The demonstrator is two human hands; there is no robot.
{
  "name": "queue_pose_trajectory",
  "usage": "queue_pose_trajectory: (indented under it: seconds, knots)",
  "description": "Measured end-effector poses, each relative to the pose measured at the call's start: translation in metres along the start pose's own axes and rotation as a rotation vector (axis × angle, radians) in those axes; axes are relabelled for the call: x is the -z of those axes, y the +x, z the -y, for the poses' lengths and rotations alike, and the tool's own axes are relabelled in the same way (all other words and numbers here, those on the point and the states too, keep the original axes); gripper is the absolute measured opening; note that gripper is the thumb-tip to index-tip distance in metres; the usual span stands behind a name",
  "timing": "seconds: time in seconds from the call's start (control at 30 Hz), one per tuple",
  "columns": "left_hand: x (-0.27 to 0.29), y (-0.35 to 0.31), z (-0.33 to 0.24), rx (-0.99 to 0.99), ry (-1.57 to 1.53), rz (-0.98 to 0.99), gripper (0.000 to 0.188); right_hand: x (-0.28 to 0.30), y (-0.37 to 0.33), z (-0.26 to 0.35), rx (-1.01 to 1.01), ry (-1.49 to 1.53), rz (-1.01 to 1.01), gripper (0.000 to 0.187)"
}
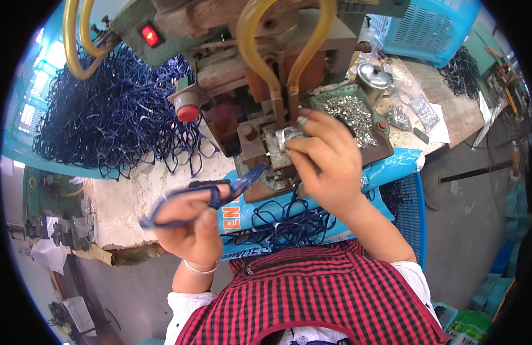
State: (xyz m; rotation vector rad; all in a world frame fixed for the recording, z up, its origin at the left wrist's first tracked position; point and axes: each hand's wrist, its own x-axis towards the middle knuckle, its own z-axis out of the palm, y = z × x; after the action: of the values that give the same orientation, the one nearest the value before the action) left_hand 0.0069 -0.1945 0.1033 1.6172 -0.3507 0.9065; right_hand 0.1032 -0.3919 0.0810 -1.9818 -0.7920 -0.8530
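One left hand (191, 236) pinching one blue eyeglass frame (243, 184), one right hand (335, 164) at one machine (220, 72), grip unclear

Smooth grey floor (473, 204) showing to either side, a worn wooden workbench (116, 201) with a scuffed, whitish top, its right end a browner tone, stark white light (56, 49) glaring over on the left, teal stacks (490, 290) along the floor off right

I log: blue crate (422, 33) at far edge of desk (462, 108), lidded metal pot (374, 76) nearer, white paper (441, 130) at near edge.
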Motion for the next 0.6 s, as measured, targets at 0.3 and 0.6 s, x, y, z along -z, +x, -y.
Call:
queue_pose_trajectory:
  seconds: [0.3, 0.6]
  knots:
    - [-0.056, 0.021, 0.038, -0.777, 0.412, 0.507, 0.019, 0.028, -0.026, -0.110, -0.660, 0.339, -0.475, 0.010]
    - [-0.051, 0.019, 0.038, -0.686, 0.359, 0.544, 0.027, 0.014, -0.062, -0.127, -0.876, 0.700, -0.627, 0.015]
